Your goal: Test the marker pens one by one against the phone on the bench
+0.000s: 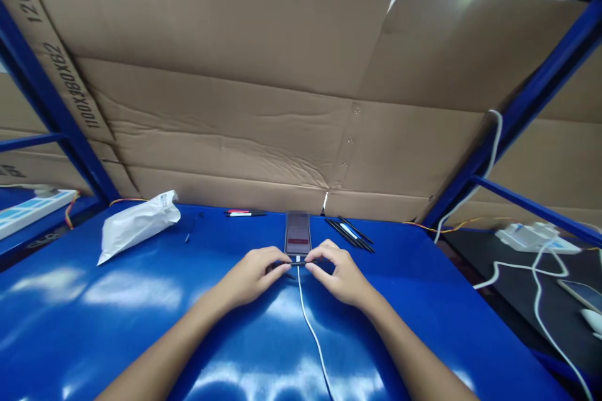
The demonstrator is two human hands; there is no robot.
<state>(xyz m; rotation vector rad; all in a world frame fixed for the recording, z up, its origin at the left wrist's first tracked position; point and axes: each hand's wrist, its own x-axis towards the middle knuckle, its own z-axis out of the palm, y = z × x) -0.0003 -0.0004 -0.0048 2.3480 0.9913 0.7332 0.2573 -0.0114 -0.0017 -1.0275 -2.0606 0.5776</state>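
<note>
Both my hands meet over the middle of the blue table, pinching a thin black pen point(298, 264) held level between them. My left hand point(260, 274) grips its left end between thumb and fingertips; my right hand point(339, 273) does the same at the right end. Much of the pen is hidden by the fingers. Just beyond it a phone point(298, 232) lies with its screen lit. A white charging cable point(310, 324) runs from the phone's near end, beneath the pen, toward me. Under my left fingertips shows a small dark piece, too unclear to name.
Several black pens point(350, 235) lie right of the phone, and a few more pens point(245, 213), one red, lie left. A white plastic bag point(138, 224) rests at the left, beside a thin dark pen point(194, 227). Cardboard point(235, 138) walls the back; blue posts frame the sides.
</note>
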